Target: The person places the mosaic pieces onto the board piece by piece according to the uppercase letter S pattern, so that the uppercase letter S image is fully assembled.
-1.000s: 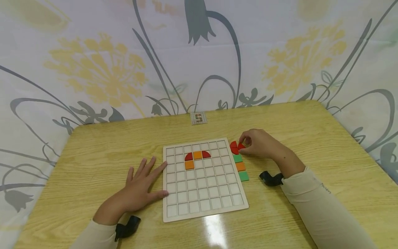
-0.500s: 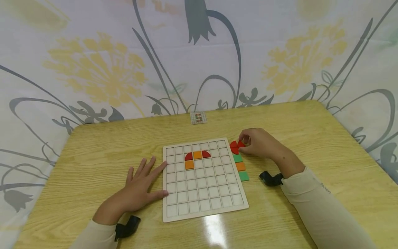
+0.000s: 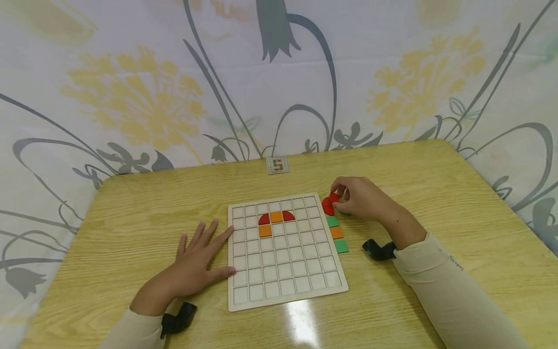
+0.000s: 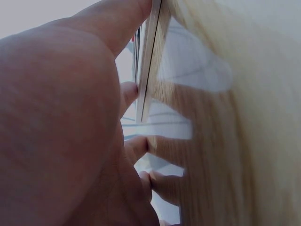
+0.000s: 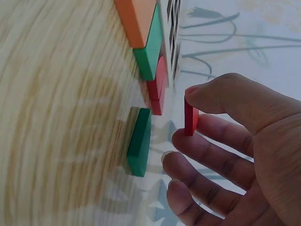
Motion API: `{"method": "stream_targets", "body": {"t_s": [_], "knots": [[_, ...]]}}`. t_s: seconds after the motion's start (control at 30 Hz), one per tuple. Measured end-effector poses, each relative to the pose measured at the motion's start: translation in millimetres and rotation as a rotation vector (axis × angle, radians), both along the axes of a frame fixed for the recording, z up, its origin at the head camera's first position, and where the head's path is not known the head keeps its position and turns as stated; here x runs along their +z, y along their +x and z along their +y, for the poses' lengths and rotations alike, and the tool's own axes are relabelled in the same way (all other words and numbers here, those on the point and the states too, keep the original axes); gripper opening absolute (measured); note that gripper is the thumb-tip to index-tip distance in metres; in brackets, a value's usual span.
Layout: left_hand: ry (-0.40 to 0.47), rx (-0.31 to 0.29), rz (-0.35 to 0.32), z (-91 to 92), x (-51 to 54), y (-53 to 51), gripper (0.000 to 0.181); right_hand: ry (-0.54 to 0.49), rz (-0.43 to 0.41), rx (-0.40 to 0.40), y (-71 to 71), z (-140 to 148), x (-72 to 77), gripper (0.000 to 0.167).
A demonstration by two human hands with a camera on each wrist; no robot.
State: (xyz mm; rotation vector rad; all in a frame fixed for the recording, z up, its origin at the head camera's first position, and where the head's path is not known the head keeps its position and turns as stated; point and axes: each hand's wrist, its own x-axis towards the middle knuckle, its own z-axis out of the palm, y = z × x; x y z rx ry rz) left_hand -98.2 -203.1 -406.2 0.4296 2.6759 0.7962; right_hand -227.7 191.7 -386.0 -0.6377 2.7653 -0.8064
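splayed left hand (image 3: pixel 194 265) touches the board (image 3: pixel 284 272); right hand (image 3: pixel 362 198) pinches a red piece (image 5: pixel 189 117).

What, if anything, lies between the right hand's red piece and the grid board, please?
Two other red pieces lie by the right edge of the grid board, between it and the held red piece. The right hand pinches that piece apart from them, so it could probably pass over; nothing else visible intervenes.

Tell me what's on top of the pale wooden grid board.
Two red quarter-circle pieces and two orange square tiles sit in cells of the grid board; the bare left hand touches its left rim. The cell floors beneath those four are covered and cannot be seen.
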Motion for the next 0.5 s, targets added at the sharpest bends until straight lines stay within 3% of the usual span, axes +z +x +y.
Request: {"method": "stream_targets", "body": {"t_s": [0.23,0.5], "knots": [[-0.008,0.001,-0.003,0.4,0.8,-0.2,0.087,-0.038,-0.001,0.036,7.5,-17,5.6,0.025],[-0.012,-0.001,0.000,-0.2,1.1,-0.5,0.087,-0.015,0.030,0.131,17.6,-47,12.7,0.025]]}}
